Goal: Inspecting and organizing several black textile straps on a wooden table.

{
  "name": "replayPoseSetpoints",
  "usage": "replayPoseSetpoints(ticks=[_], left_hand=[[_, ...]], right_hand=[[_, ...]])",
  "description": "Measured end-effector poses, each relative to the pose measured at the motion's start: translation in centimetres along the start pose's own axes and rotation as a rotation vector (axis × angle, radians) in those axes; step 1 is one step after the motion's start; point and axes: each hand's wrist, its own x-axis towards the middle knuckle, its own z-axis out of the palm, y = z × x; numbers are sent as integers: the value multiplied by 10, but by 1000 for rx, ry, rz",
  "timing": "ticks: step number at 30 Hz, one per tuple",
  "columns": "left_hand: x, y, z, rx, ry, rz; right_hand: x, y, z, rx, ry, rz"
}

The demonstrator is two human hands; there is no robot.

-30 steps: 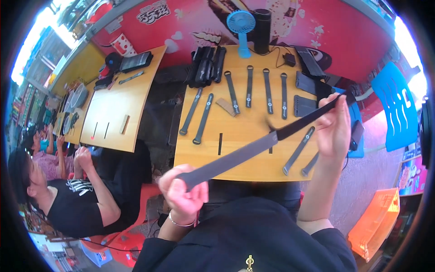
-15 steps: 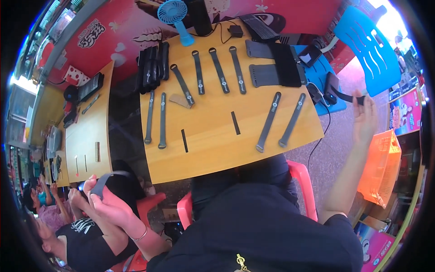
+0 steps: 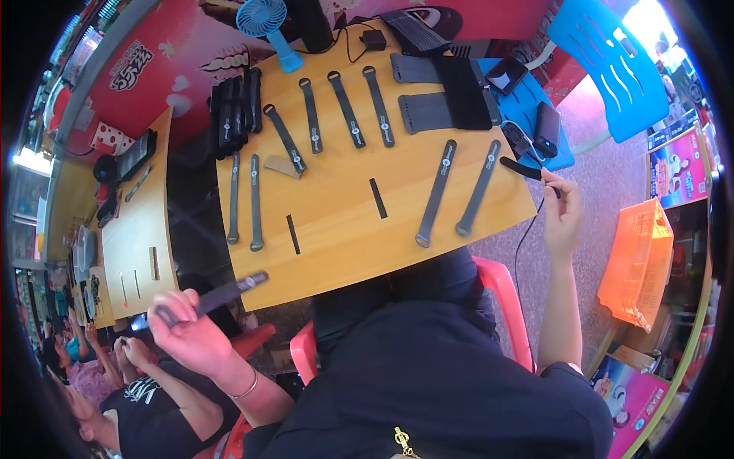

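My left hand [image 3: 187, 336], low at the left, pinches a dark grey strap [image 3: 235, 291] whose far end reaches over the table's front left corner. At the table's right edge my right hand [image 3: 562, 210] is closed on the end of a black strap [image 3: 521, 167]; its other end points toward the tabletop. Several grey straps with a loop at one end lie spread out, such as a strap [image 3: 438, 195] close to my right hand and a strap [image 3: 256, 203] on the left. Two narrow dark strips or slots [image 3: 378, 198] show in the middle.
A bundle of black straps [image 3: 233, 115] lies at the back left of the wooden table [image 3: 336, 260], near a blue fan [image 3: 267, 27]. Wide grey and black bands [image 3: 466, 92] lie back right. Beyond are a blue chair [image 3: 612, 69] and orange basket [image 3: 634, 264]. A co-worker [image 3: 164, 402] sits left.
My right hand has come left and inward with its strap, to the table's edge. The strap in my left hand now stretches out toward the table. The view has shifted slightly.
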Motion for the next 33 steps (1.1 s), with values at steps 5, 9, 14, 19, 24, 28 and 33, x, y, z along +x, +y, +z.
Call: replayPoseSetpoints(ticks=[5, 9, 14, 19, 24, 28, 33], left_hand=[[-27, -20, 37, 298, -290, -144], [-58, -38, 76, 699, -719, -348], [-81, -71, 127, 739, -1175, -109], [-102, -104, 151, 818, -1267, -9], [-114, -125, 172, 1014, -1268, 59], [-122, -134, 181, 1135, -1299, 85], [-126, -134, 190, 1145, -1315, 87]], right_hand=[[13, -16, -19, 24, 173, -133], [24, -22, -24, 1, 147, -265], [6, 2, 3, -254, -176, -228], [-28, 25, 17, -301, -281, -171], [-39, 27, 17, -101, -369, 52], [-37, 27, 12, -326, -421, -211], [-36, 27, 11, -277, -448, -218]])
